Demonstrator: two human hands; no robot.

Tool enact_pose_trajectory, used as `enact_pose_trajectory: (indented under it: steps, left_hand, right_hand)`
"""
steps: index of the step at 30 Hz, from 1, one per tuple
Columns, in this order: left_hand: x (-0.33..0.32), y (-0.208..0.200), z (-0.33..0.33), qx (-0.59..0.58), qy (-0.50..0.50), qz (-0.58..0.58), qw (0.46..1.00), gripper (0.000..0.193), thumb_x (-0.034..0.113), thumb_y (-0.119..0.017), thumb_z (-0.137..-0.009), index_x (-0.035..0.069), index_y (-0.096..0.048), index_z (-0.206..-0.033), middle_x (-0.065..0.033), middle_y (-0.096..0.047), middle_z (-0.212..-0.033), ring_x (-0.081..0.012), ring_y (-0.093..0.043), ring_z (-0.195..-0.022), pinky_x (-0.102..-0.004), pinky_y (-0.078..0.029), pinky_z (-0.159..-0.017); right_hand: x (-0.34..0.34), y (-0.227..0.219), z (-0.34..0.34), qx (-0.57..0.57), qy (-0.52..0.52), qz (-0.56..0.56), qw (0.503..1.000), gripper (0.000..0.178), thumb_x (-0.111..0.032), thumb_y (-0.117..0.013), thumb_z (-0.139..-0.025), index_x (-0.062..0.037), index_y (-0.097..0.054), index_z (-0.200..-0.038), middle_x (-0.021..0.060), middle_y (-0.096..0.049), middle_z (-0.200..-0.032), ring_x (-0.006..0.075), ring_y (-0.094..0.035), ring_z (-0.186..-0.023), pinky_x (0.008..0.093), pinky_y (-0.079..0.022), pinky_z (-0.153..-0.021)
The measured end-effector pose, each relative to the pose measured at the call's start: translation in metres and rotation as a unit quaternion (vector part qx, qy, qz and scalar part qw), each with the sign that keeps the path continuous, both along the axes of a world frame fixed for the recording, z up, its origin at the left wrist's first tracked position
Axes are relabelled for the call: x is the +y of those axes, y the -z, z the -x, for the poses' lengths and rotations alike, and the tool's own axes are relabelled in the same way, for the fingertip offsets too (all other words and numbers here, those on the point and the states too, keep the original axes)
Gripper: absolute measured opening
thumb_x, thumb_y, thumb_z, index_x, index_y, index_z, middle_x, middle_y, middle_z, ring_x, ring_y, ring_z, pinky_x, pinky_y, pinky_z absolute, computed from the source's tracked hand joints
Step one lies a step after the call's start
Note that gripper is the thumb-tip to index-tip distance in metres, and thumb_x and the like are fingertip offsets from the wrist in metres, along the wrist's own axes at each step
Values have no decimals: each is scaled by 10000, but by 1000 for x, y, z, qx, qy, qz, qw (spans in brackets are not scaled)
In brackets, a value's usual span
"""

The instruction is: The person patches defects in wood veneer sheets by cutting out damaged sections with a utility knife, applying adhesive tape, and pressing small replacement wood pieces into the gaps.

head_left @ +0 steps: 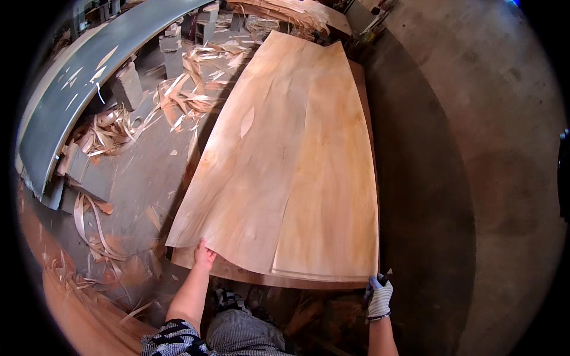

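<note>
A long, pale wood veneer sheet (255,172) lies lengthwise in front of me on a stack of sheets (237,272). Its near edge bows up a little by my left hand (204,256), which is bare and grips that edge left of the middle. A second, yellower veneer piece (329,178) runs along the right side, meeting the first at a lengthwise seam. My right hand (379,298), in a striped work glove with bluish fingertips, is closed at the near right corner. A small dark thing pokes out beside its fingers, too unclear to name.
Left of the stack, a dark, smooth-topped conveyor or bench (65,110) curves along blocky supports (127,86). Veneer scraps (184,95) litter the floor there, with more strips (89,314) at the lower left. Concrete floor (504,118) stretches along the right side.
</note>
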State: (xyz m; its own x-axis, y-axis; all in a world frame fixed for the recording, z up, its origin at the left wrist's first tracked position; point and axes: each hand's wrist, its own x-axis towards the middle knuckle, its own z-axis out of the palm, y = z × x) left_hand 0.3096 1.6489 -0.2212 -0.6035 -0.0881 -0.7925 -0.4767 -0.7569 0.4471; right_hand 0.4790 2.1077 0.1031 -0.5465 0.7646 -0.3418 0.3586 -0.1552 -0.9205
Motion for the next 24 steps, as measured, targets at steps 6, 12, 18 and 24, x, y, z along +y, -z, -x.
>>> enact_pose_trajectory:
  steps: [6,12,18,24]
  left_hand:
    - [43,14,-18,-34,-14,30,999,470,444,-616,-882,124,-507,-1208,-67,-552,-1211,-232,-542,-1110,-406,-438,-932]
    - [21,59,-20,11,-123,-73,990,650,554,-592,-851,151,-420,-1331,-66,-537,-1255,-245,-497,-1188,-439,-384,-1028]
    - [-22,96,-21,41,9,-34,999,629,555,-523,-895,124,-423,-1341,-100,-533,-1285,-293,-520,-1166,-490,-406,-1002]
    - [-55,155,-21,41,-67,1,997,557,439,-481,-959,79,-408,-1378,-119,-452,-1401,-314,-440,-1278,-500,-388,-1037]
  right_hand:
    - [46,93,-6,-39,28,-12,999,132,-44,-662,-824,-59,-576,-922,6,-511,-579,103,-425,-382,253,-330,-329]
    - [78,191,-14,-75,24,-32,996,221,-57,-668,-828,-32,-570,-1025,11,-525,-591,106,-437,-387,252,-331,-329]
    - [102,298,-27,-184,8,-56,981,319,-81,-700,-812,-1,-541,-1076,63,-573,-677,135,-451,-416,285,-357,-347]
    - [87,367,-45,-131,112,-103,980,607,-100,-732,-779,33,-457,-1304,117,-609,-853,154,-469,-483,301,-383,-388]
